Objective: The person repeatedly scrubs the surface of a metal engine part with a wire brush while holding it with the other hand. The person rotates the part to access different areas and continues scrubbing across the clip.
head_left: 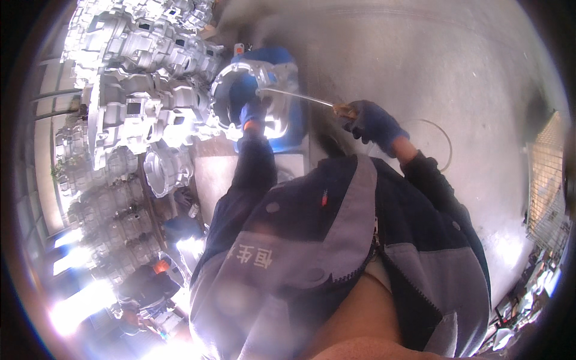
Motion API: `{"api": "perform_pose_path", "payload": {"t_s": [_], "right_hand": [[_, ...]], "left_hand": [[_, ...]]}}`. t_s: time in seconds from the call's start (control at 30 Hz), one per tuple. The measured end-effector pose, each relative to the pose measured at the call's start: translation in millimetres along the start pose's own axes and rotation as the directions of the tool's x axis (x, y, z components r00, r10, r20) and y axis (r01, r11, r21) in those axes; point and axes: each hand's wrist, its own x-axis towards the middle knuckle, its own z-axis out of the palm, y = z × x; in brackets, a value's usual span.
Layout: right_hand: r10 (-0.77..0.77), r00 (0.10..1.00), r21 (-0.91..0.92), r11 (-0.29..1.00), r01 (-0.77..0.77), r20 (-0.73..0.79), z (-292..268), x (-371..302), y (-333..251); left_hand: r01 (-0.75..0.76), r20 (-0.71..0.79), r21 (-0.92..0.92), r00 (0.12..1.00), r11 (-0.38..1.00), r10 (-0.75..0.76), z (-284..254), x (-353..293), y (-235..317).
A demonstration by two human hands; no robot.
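A silver metal housing [275,120] with a wide round opening rests on a blue support [293,133]. My left hand [254,112], in a blue glove, is at the near side of that opening, against the housing. Its fingers blend into the dark there, so their pose is hidden. In a dark blue glove, my right hand [373,127] is closed around the brown body of a long-shafted hand tool [300,96]. The tool's thin metal shaft runs left to the housing, its tip by the rim near my left hand. Whether the tip touches metal is unclear.
Rows of similar silver castings [141,108] stand close on my left, with a single round casting [167,171] nearer me. A thin hose [449,144] loops beyond my right forearm over the grey floor [462,72]. Another person [147,288] is at lower left. A wire-mesh rack [547,174] stands at far right.
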Motion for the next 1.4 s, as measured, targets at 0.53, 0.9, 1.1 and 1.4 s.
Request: {"api": "perform_pose_path", "payload": {"t_s": [0.53,0.9,1.1,1.4], "right_hand": [[-0.026,0.981,0.446,0.893,-0.063,0.191,39.3,-10.0,143.6],[0.223,0.952,0.526,0.795,-0.302,0.211,32.6,-5.2,131.6],[0.139,0.975,0.420,0.885,-0.201,0.174,35.9,2.9,136.0],[0.178,0.975,0.378,0.900,-0.216,0.133,14.7,-24.3,103.8]], "left_hand": [[-0.229,0.031,-0.491,0.959,0.840,0.280,32.0,73.0,-35.1],[-0.266,0.167,0.241,0.959,0.933,0.230,8.5,5.9,-67.5],[-0.136,0.133,0.260,0.986,0.956,0.104,-7.7,-20.5,-31.5],[0.013,-0.195,-0.070,0.980,0.997,-0.027,9.8,-11.2,-0.8]]}}
